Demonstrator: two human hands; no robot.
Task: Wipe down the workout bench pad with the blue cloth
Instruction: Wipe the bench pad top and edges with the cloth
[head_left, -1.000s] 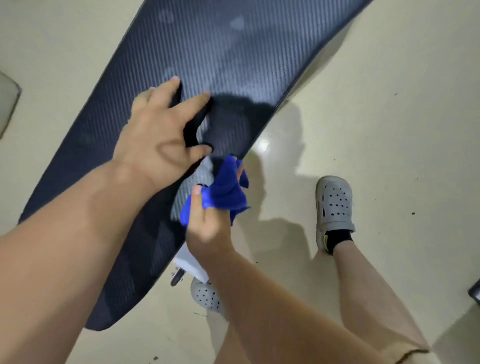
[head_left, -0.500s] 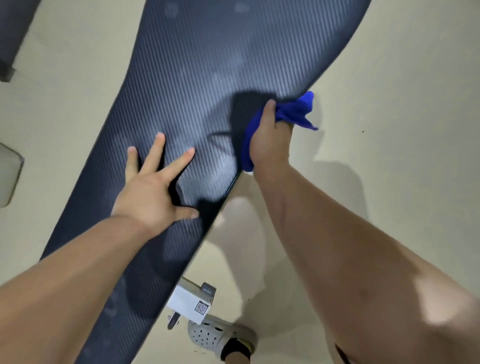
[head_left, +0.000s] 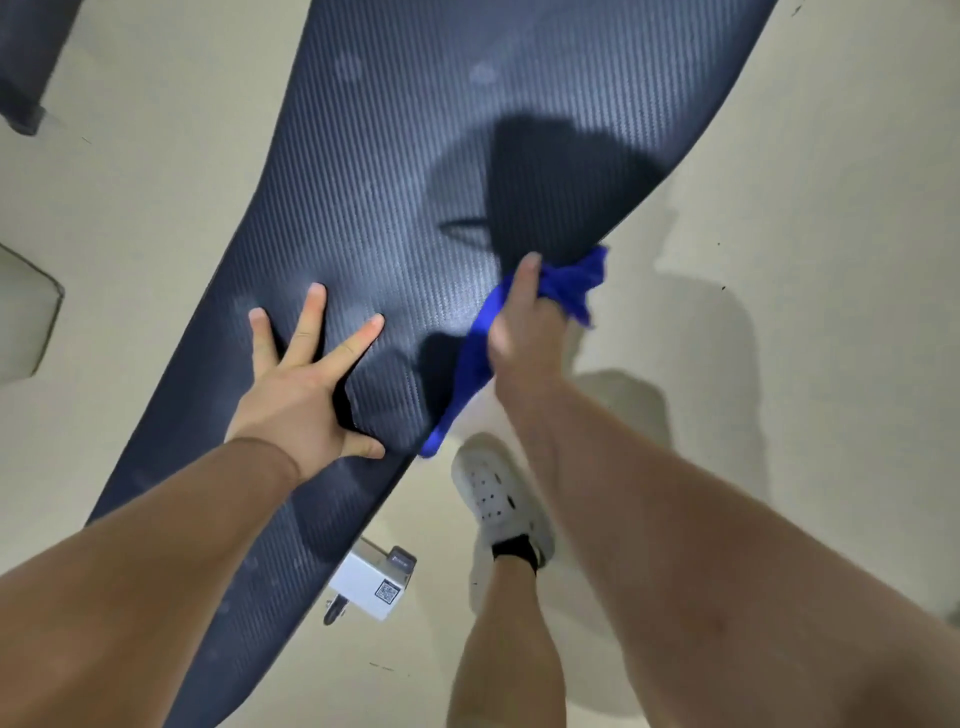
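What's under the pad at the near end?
A white frame piece with a QR label pokes out beneath the pad, plus a dark wheel-like part. Pad hides the rest.

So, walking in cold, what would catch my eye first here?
The bright blue cloth, bunched in the right hand at the right edge of the long dark bench pad. Next, the left hand, pressed flat on the pad with fingers spread, and a white clog on the pale floor below.
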